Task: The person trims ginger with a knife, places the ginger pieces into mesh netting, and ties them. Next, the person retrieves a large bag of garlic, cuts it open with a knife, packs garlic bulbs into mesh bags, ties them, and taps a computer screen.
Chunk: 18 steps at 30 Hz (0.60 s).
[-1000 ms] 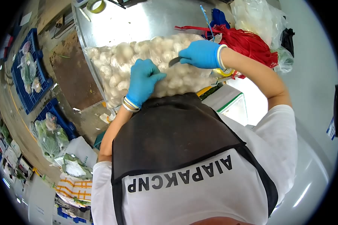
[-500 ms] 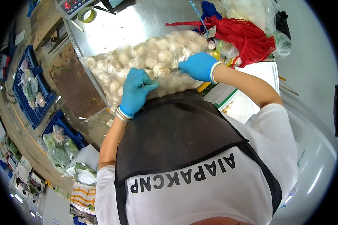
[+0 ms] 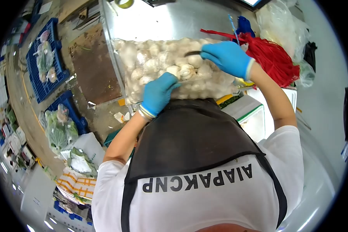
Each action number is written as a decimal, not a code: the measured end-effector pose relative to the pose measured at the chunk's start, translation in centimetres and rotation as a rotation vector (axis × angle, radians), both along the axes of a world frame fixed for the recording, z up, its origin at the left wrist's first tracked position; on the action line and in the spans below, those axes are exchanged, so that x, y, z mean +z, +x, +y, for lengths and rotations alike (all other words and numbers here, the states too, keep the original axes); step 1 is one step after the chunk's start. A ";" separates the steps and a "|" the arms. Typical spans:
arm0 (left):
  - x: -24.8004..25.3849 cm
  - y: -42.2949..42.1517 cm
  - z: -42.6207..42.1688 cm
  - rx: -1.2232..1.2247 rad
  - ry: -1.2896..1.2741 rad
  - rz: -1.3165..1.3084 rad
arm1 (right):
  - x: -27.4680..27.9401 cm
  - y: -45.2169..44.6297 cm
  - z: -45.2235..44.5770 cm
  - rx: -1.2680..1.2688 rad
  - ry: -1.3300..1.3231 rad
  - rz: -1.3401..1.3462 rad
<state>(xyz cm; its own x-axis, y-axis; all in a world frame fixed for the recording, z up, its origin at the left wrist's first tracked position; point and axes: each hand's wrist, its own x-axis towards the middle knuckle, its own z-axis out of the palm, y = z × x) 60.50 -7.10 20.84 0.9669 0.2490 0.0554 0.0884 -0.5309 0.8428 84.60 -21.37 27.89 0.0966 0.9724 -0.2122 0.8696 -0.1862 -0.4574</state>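
A long clear plastic bag full of whitish bulbs that look like garlic lies across the metal table against my apron. My left hand, in a blue glove, pinches the bag's film near its front edge. Just beyond its fingertips, a bulb shows more sharply than those under the film, at what looks like an opening. My right hand, also gloved in blue, is closed around a small dark curved blade, which points left over the bag's right half.
Red mesh netting lies right of the bag, with clear plastic bags behind it. A white foam box stands at my right. Tape sits at the table's far edge. Blue pallets with bagged vegetables are on the floor at left.
The view has shifted. My right hand and the blade first came down to the bag's film, then lifted up and away. Sharper bulbs now show between my hands. My left hand kept its pinch.
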 end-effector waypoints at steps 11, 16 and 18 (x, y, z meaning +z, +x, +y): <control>0.7 -0.3 -1.0 0.054 -0.050 -0.046 | -5.5 -7.8 13.6 0.234 -0.236 -0.115; 0.6 -0.9 -1.9 0.032 -0.043 -0.080 | -2.8 -7.7 12.0 0.262 -0.341 -0.160; 0.7 -1.0 -2.0 0.015 -0.034 -0.114 | -3.7 -8.8 12.3 0.242 -0.376 -0.172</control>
